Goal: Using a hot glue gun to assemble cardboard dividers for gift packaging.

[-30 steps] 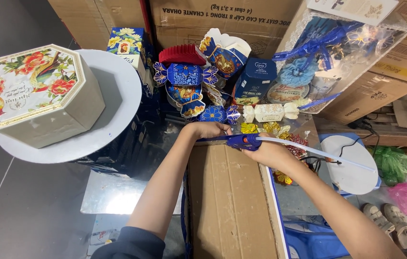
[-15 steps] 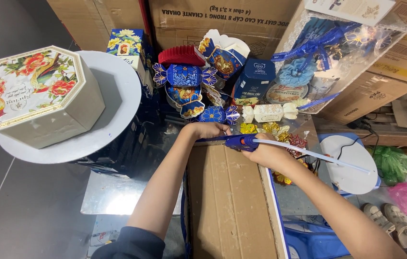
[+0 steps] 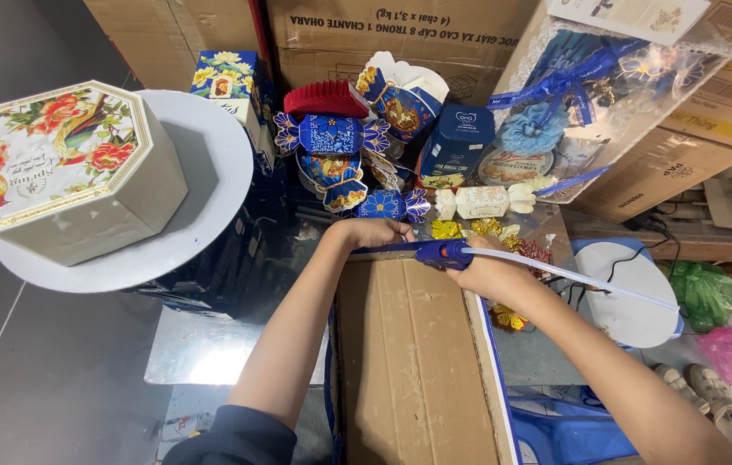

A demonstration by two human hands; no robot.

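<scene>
The right hand [image 3: 491, 274] is clamped on a blue glue gun [image 3: 442, 253] at the far edge of the cardboard [image 3: 413, 362]; the left hand [image 3: 374, 232] pinches that edge. The gun looks light and rigid, best held by its handle, away from the nozzle; the board is stiff but bendable

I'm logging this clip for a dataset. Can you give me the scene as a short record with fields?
view: head camera, looking down
left hand: on the far edge of the cardboard panel, by the glue gun's tip
right hand: grips the blue glue gun
glue stick: white, sticks out behind the gun
left side: octagonal floral box on a white round board
behind: blue gift boxes, cartons
</scene>
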